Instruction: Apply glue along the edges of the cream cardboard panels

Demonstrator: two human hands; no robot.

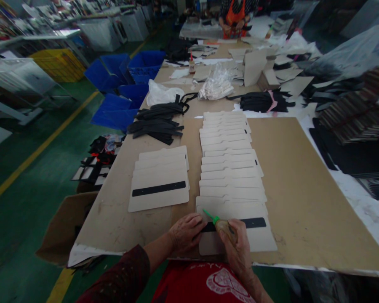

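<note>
From the head view, we take the front panel (259,240), at the near edge of the worktop (303,189), as our landmark. A dark strip (254,222) lies across it. Beyond it runs a row of overlapping panels (229,162), probably staggered so each one's far edge stays exposed; left of it sits a shorter stack of panels (158,204), apparently kept apart from the row.

Our right hand (239,248) is closed around a bottle (225,230) above the front panel, tilted so its green nozzle points towards that panel's far left corner, likely for fine aim. Our left hand (186,232) reaches in palm down, fingers bent together at the front panel's left edge, seemingly steadying it; we cannot tell whether the fingertips pinch anything.
</note>
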